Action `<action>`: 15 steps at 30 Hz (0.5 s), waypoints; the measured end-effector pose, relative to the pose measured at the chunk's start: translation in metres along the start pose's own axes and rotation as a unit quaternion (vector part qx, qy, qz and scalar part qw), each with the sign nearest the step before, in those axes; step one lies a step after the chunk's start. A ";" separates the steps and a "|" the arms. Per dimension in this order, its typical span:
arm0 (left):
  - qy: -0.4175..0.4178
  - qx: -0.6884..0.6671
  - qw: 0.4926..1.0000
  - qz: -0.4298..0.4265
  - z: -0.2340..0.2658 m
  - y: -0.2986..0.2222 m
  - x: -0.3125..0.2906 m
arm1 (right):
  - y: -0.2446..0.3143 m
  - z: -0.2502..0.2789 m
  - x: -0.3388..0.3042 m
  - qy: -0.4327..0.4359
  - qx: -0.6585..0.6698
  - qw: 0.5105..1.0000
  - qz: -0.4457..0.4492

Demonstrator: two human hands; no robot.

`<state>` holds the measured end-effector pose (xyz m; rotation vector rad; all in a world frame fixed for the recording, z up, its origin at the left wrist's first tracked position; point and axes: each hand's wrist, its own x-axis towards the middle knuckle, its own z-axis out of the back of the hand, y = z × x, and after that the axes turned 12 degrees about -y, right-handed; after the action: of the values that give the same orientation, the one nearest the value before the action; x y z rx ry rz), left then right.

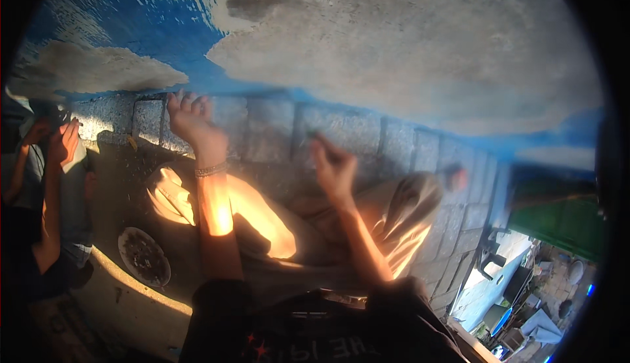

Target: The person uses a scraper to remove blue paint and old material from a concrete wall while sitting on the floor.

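Two bare hands worked below one wall [407, 48], blue with grey patches. The left hand [195, 125], fingers curled, was near its foot; I cannot tell if it gripped anything. One small dark thing [315, 134] was at the right hand's [336, 168] bent fingertips, too blurred to identify or confirm as held. One round dish [145, 256] lay left; one co-worker [49, 186] was partly lost in shadow.

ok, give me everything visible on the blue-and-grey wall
The wall fills the top of the view, meeting paving blocks at its foot. It is blue with large, irregular grey patches; the blue looks like paint, streaky at upper left. The upper-middle grey has a darker stain. The left hand is near the lower edge; contact is unclear.
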<state>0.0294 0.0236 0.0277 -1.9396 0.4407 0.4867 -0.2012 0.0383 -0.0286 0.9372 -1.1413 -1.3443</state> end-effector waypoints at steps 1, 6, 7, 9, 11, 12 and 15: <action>0.000 0.004 1.000 -0.015 -0.001 0.000 0.000 | 0.006 0.010 -0.001 0.004 0.000 1.000 -0.002; 0.052 0.012 0.999 -0.011 -0.004 0.011 -0.006 | 0.025 0.020 -0.002 -0.056 -0.028 0.998 0.000; 0.036 0.006 0.999 0.002 -0.006 0.012 -0.010 | 0.023 0.022 0.001 -0.065 -0.059 0.996 0.016; 0.037 0.001 0.999 -0.005 -0.003 0.012 -0.009 | 0.029 0.019 0.000 -0.062 -0.026 0.998 -0.010; 0.052 0.005 0.998 -0.017 -0.003 0.014 -0.008 | 0.026 0.020 0.004 -0.063 0.007 0.997 -0.035; 0.053 0.006 0.998 -0.020 -0.003 0.016 -0.009 | 0.017 0.022 0.007 -0.065 -0.038 0.997 0.036; 0.079 0.005 0.996 -0.035 -0.002 0.016 -0.006 | 0.005 0.019 0.010 -0.065 -0.056 0.991 0.103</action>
<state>0.0163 0.0156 0.0193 -1.9854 0.4721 0.2871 -0.2197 0.0306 -0.0188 0.6399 -1.2130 -1.3014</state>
